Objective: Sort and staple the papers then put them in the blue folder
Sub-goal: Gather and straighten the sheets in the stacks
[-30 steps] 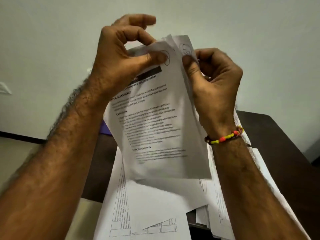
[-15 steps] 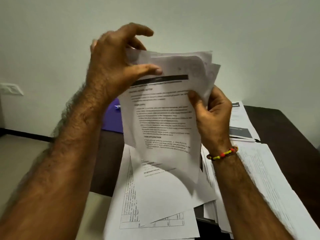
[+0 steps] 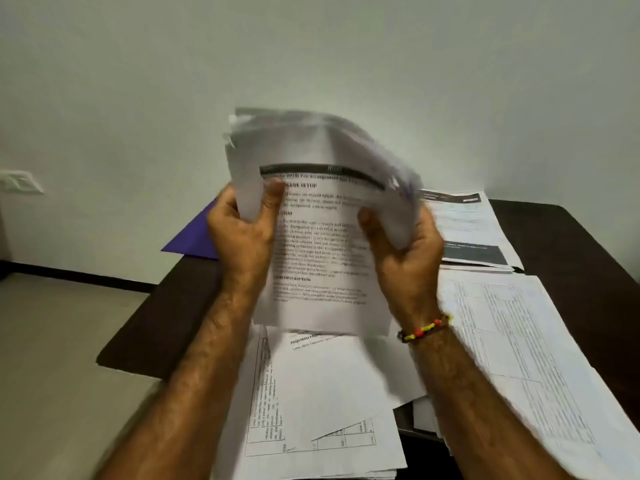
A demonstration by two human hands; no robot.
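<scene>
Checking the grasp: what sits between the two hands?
In the head view, the held sheaf of papers spans from left hand to right hand, both gripping it.

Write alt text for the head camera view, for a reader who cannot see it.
Two hands, left hand and right hand, grip a sheaf of printed papers by its side edges, upright above a dark table. More printed sheets lie spread on the table below, and a blue folder lies behind the left hand.

We see the held sheaf [image 3: 322, 237] top smeared by motion blur, its print unreadable; behind the sheaf, the blue folder [image 3: 192, 239] shows only a corner.
</scene>
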